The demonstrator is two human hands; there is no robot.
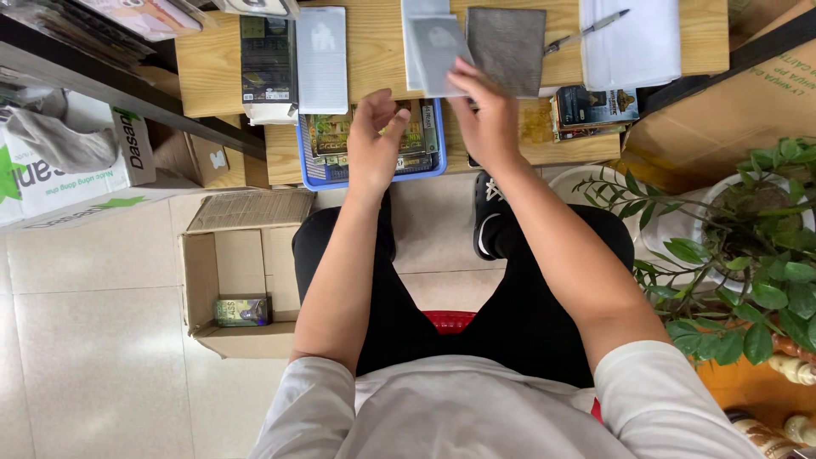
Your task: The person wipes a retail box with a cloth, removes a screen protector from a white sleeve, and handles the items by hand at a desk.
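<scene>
My right hand (484, 115) is raised over the wooden table (382, 51) and pinches a flat grey-white sleeve (435, 53) by its lower corner. My left hand (374, 140) hovers beside it with fingers apart, holding nothing, just above a blue tray (437, 161) filled with small printed packs. A grey cloth pad (507, 47) lies on the table right of the sleeve. I sit on a red stool (449, 320), legs in black trousers.
An open cardboard box (204, 280) holding one small pack (241, 311) stands on the tiled floor at left. A white sleeve (322, 58), dark packs (268, 59), a pen (586, 31) on white paper and a potted plant (748, 246) are around.
</scene>
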